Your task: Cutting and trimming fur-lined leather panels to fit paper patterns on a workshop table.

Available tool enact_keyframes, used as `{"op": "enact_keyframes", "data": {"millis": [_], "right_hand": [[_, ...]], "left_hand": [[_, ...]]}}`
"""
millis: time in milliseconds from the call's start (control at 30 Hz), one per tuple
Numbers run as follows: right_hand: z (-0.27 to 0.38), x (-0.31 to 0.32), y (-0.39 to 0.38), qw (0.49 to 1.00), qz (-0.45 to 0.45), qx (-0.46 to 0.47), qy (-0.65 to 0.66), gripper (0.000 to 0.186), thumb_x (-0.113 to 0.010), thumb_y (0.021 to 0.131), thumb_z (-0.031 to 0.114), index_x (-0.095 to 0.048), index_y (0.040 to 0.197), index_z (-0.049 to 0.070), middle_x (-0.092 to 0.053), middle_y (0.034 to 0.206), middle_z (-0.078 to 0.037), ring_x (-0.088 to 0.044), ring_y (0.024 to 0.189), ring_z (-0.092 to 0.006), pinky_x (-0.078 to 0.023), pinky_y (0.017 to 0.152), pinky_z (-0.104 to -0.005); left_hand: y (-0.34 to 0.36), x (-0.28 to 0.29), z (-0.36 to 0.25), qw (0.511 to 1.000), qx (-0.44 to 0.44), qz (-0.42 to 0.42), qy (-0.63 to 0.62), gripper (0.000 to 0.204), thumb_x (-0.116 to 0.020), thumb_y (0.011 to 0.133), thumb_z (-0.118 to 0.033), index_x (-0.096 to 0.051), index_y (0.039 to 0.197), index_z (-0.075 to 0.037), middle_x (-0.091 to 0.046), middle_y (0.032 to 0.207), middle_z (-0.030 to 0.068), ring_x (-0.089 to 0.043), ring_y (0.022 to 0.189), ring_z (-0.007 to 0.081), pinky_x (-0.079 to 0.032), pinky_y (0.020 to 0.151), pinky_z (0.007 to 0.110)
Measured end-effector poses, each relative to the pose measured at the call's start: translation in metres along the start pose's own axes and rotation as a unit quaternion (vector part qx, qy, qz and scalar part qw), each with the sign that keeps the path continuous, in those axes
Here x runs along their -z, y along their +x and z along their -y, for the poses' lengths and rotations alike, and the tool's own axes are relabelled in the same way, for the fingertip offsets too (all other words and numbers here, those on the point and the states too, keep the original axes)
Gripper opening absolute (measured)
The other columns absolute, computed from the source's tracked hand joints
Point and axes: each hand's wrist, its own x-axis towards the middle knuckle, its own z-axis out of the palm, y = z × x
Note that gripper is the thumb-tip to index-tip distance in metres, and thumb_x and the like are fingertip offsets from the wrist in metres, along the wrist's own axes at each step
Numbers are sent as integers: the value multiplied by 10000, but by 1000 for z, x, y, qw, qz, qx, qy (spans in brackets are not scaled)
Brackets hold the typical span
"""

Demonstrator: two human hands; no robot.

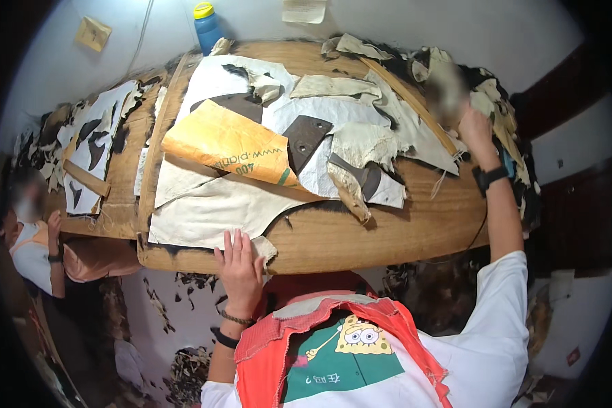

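Two hands work the wooden table (387,234). At 6 o'clock, the left hand (239,268) rests flat, fingers spread, on the pale leather sheet (217,207) at the near edge; the sheet looks limp and light, best taken by an edge. At 2 o'clock, the right hand (474,129) reaches far with arm extended, closed on a pale scrap (445,81).

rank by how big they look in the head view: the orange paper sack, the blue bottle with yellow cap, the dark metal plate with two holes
1. orange paper sack, clearly the largest.
2. dark metal plate.
3. blue bottle, smallest as seen; it stands at the far edge of the wooden table, so distance may shrink it.
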Motion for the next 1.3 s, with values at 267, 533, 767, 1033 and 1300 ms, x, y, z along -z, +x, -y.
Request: {"op": "enact_keyframes", "data": {"millis": [267,533,767,1033,1300], "right_hand": [[148,-84,80,933,-47,279,224,93,-594,802,52,-679,768,39,-603,893,-202,-580,905,-396,-438,845,-459],[168,-89,73,924,-32,354,145,91,-693,768,84,-712,856,72,-634,908,-167,-622,929,-346,-457,860,-499],[267,-36,-29,764,150,490,392,310,-512,856,70,-648,1133,43,-634,970,-192,-641,915,-364,-501,823,-455],[323,18,-106,607,125,679,394,365,-528,875,7,-621,1219,86,-569,877,-159,-603,821,-360,-502,730,-444],[238,-13,-88,852,22,401,334,372,-602,893,59,-570,1261,10,-577,1072,-194,-617,907,-393,-507,776,-468]], "left_hand": [[-11,-18,-29,982,158,72,81,771,-352,984,-610,-323,1539,-76,-206,1627,180,-173,1503,381,-93,1162,628],[-8,-13,-35,981,163,61,84,740,-325,948,-691,-397,1522,-230,-238,1626,132,-222,1490,369,-168,1132,659],[-11,-20,-35,986,156,-8,62,767,-331,958,-674,-411,1506,-144,-262,1613,148,-231,1486,370,-173,1139,636],[-23,-27,-89,978,101,-180,-6,500,-450,1011,-445,-607,1278,-52,-559,1304,124,-522,1189,323,-317,1094,532],[-8,-20,-104,966,114,-233,-25,471,-478,1008,-428,-611,1290,-75,-543,1353,117,-525,1217,297,-318,1103,502]]}}
